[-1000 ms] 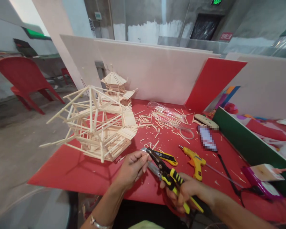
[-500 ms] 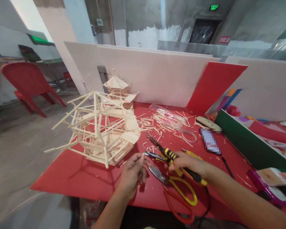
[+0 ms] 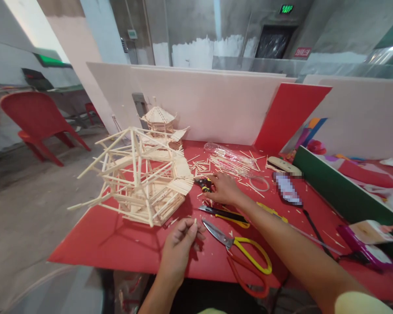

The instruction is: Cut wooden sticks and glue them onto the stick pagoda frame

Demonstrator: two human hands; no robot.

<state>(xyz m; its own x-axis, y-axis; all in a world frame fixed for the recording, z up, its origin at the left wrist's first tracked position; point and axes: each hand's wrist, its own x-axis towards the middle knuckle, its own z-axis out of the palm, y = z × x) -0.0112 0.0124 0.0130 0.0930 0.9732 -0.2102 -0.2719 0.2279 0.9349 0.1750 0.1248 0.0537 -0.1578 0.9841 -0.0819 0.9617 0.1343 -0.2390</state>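
Near the table's front edge, my left hand (image 3: 180, 242) pinches a short thin wooden stick (image 3: 195, 221) between thumb and fingertips. Farther forward, my right hand (image 3: 225, 188) has its fingers around black-and-yellow pliers (image 3: 203, 184), partly hidden by the hand, close to loose sticks. A utility knife (image 3: 225, 213) with a black-and-yellow handle lies below my right wrist. Scissors (image 3: 221, 233) with one yellow and one red handle lie right of my left hand. At left stands an open wooden-stick frame (image 3: 137, 174) shaped like a pavilion.
Behind the frame stands a smaller roofed stick model (image 3: 159, 115). Loose sticks and a plastic bag (image 3: 231, 157) lie at the table's back. A yellow tool (image 3: 271, 211), a phone-like object (image 3: 287, 189) and a green board (image 3: 340, 200) are at right. White panels (image 3: 209, 102) line the back.
My right hand has moved forward and left with the pliers, away from my left hand. The utility knife and scissors now show more fully. My left hand still pinches the stick, slightly lower in view.
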